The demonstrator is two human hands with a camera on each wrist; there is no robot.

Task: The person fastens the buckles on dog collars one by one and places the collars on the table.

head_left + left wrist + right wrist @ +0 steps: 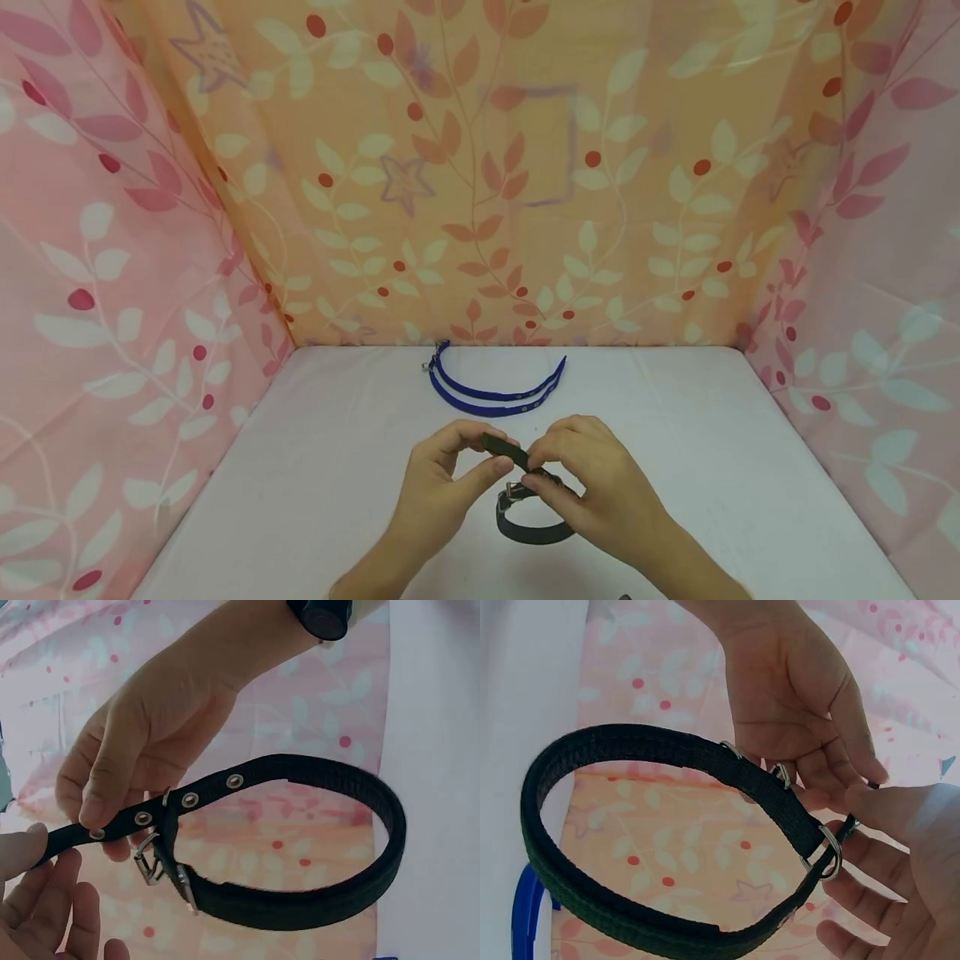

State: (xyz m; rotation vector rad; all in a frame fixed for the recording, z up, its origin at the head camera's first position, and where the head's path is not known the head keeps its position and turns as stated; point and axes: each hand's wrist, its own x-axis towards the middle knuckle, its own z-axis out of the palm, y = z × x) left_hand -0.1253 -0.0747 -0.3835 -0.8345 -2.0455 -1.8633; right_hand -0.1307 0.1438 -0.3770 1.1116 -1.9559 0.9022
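A dark green-black collar [534, 534] hangs in a closed loop between the two hands, above the white table. Its free end runs through the metal buckle [514, 491], and metal eyelets [190, 800] line that part of the strap. My left hand [442, 482] pinches the strap's tip between thumb and fingers. Close beside it, my right hand [596, 471] pinches the same strap nearer the buckle, thumb over an eyelet in the left wrist view. A metal ring [830, 853] shows on the collar in the right wrist view.
Two blue collars [480, 408] with eyelets lie curved side by side on the white table [300, 500], towards its back edge. Patterned cloth walls [480, 250] stand at the back and both sides. A small dark thing [626, 597] shows at the bottom edge.
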